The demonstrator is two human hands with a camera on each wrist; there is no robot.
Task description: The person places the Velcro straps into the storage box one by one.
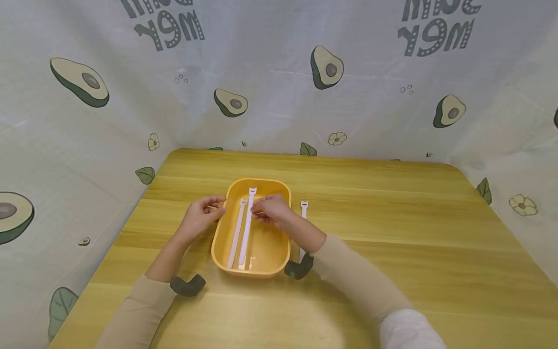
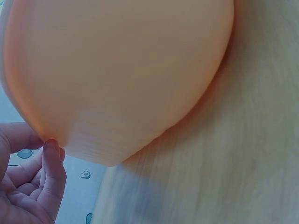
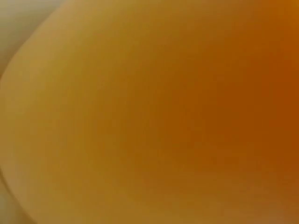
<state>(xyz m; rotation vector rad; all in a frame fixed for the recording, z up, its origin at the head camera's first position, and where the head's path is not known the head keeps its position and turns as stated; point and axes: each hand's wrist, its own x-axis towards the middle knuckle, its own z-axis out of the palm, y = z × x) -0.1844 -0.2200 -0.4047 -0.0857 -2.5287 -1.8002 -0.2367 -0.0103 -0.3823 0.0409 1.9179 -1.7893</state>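
Both arms in snug beige sleeves [image 1: 348, 276] reaching to the forearms, hands bare. Dark, chunky L-shaped wrist camera [image 1: 188, 285] strapped under the left forearm, a matching dark greenish one [image 1: 300, 267] on the right. White fabric [image 1: 407, 329] shows on the right upper arm.

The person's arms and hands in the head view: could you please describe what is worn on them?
Both arms wear beige sleeves; the right sleeve turns white near the shoulder. A dark, angled camera unit is on the left wrist and another on the right. The hands are bare.
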